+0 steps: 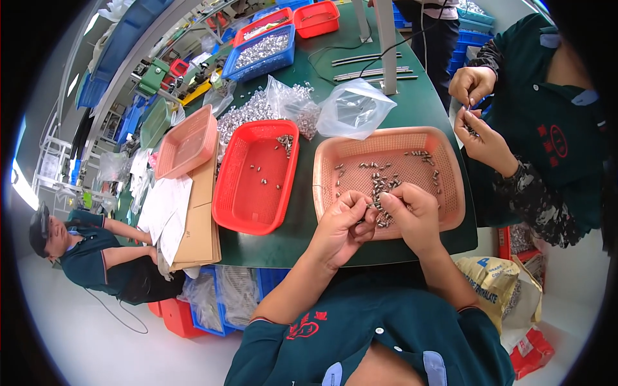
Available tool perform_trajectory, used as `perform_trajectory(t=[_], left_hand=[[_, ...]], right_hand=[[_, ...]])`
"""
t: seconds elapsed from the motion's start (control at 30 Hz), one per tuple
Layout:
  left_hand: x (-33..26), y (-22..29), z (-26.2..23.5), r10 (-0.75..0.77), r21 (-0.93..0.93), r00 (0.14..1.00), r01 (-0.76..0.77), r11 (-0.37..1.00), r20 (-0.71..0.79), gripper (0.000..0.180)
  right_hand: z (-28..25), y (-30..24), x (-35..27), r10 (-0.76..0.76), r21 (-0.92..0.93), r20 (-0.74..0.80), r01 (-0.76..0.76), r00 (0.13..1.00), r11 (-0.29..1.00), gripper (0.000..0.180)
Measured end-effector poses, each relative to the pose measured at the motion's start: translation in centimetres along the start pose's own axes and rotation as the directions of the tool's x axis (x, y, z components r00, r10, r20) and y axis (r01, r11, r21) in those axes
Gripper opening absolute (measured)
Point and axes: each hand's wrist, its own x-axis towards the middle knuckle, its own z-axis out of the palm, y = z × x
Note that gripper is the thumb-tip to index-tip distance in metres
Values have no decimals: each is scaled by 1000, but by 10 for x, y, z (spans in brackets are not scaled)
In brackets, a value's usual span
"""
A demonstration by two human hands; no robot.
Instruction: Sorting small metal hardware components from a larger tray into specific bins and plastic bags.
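My left hand (344, 228) and my right hand (414, 215) meet over the near part of a pink mesh basket (324, 168). The fingers of both are pinched together around small metal parts (371, 205), which are too small to make out fully. More small silvery metal parts (384, 183) lie in a loose heap in the basket's middle, just past my fingertips, and others are scattered along its sides. Left of it sits a red basket (225, 193) with a few of the same parts on its floor and a small cluster in its far right corner.
Behind the baskets are a clear plastic bag (354, 106) and a pile of shiny parts (248, 116). A metal post (388, 58) rises from the green table (302, 212). Cardboard (201, 238) and papers lie left. At right, a co-worker's hands (476, 109) handle something small.
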Motion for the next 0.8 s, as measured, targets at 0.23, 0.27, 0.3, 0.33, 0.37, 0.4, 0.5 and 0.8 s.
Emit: perform_trajectory(t=[0.23,0.27,0.3,0.33,0.37,0.4,0.5,0.8], left_hand=[[1,-1,4,31,38,999,-30,999,-30,9],[0,-2,5,32,37,999,-31,999,-30,9],[0,-3,5,50,133,998,-45,990,-33,10],[0,-3,5,69,227,997,-59,972,-34,11],[1,-3,7,66,226,997,-57,973,-34,11],[1,-2,10,65,235,997,-56,970,-29,13],[2,0,11,48,220,998,-40,975,-34,15],[7,12,4,-30,146,990,51,988,-140,23]], right_hand=[[-1,-3,-1,-169,-172,1,166,986,971,16],[-1,-5,-1,-273,-261,25,270,962,927,16],[0,-6,0,-273,-261,25,270,962,927,16],[1,-6,1,-345,-320,49,342,937,884,16],[1,-7,0,-412,-378,75,409,908,831,16],[2,-5,-1,-411,-380,74,406,909,831,16],[2,6,-4,93,9,13,-93,996,996,15],[-10,-1,4,-282,-483,-12,241,959,842,17]])
